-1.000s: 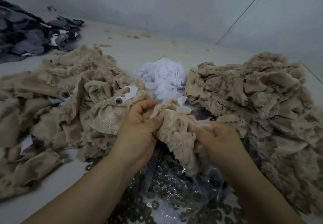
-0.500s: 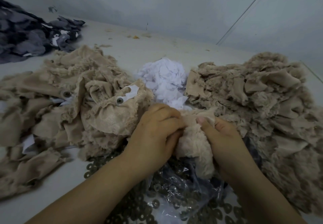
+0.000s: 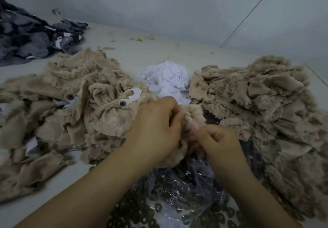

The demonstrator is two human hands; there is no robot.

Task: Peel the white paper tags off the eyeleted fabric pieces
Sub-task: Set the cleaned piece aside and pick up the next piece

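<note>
**A fluffy piece is held while the paper heap grows**

One small tan fabric piece [image 3: 192,119] is held just above the worktop [image 3: 142,55], in front of the person. It is gripped by both hands. The left hand [image 3: 156,128] is curled round the left side of the piece, with the fingers bent over its top edge. The right hand [image 3: 218,139] is curled too, and a bit of the piece is pinched at the fingertips. No white tag can be seen on this piece, because it is hidden by the fingers. So it cannot be told if its tag is off yet.

Some work looks done already. A heap of white paper tags [image 3: 166,80] is piled behind the hands, in the middle. On the right, a big tan pile [image 3: 257,99] is heaped up, and no white paper is seen in it. These pieces are likely finished.

More work looks left. On the left, another tan pile [image 3: 62,94] is spread out. White tags are seen in it, and one white tag [image 3: 135,93] is stuck by a round metal eyelet [image 3: 122,103]. These pieces likely need peeling next. It seems about half the tan pieces are done.

A grey fabric pile [image 3: 26,37] is seen far away at the top left, with white bits in it. A clear plastic bag [image 3: 186,183] is seen under the hands, with dark rings [image 3: 142,215] around it.
</note>
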